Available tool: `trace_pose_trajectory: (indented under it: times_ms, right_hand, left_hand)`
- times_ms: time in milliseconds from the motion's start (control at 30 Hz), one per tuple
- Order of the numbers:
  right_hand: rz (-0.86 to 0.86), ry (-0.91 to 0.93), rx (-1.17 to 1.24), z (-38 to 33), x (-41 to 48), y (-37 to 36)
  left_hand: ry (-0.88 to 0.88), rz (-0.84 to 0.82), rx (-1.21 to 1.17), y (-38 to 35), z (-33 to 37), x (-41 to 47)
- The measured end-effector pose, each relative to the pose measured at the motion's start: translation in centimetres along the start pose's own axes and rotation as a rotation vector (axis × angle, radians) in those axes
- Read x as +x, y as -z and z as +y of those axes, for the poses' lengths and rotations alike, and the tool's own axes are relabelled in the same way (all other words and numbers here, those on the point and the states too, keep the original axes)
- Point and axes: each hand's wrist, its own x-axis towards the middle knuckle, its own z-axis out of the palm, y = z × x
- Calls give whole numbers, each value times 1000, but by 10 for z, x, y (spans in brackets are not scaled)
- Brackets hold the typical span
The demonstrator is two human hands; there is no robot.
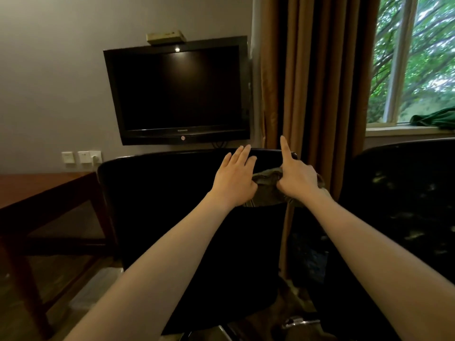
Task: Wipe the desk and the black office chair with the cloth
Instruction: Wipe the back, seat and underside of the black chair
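Note:
The black office chair (160, 205) stands in front of me with its backrest towards me. A dull green cloth (267, 182) lies bunched near the top right of the backrest, between my hands. My left hand (235, 179) rests on the backrest with straight fingers reaching its top edge, its thumb touching the cloth. My right hand (296, 177) holds the cloth's right part under curled fingers, with the index finger pointing straight up. The brown wooden desk (37, 190) stands at the left against the wall.
A dark wall television (177, 92) hangs behind the chair, with wall sockets (82, 157) to its lower left. Brown curtains (317, 77) and a window (416, 57) are on the right. A second black chair (403, 217) stands at the right. A green fabric (435, 119) lies on the sill.

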Motion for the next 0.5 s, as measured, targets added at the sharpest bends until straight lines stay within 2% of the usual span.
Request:
trace_pose_trajectory:
  times_ms: [167, 400, 500]
  right_hand:
    - [-195, -16, -1, -21, 16, -7]
    - [-194, -36, 39, -34, 21, -9]
    - [-218, -24, 10, -33, 18, -8]
  left_hand:
    - [17, -118, 63, -9, -10, 4]
    - [-1, -65, 112, -15, -24, -2]
    - [72, -14, 60, -15, -21, -3]
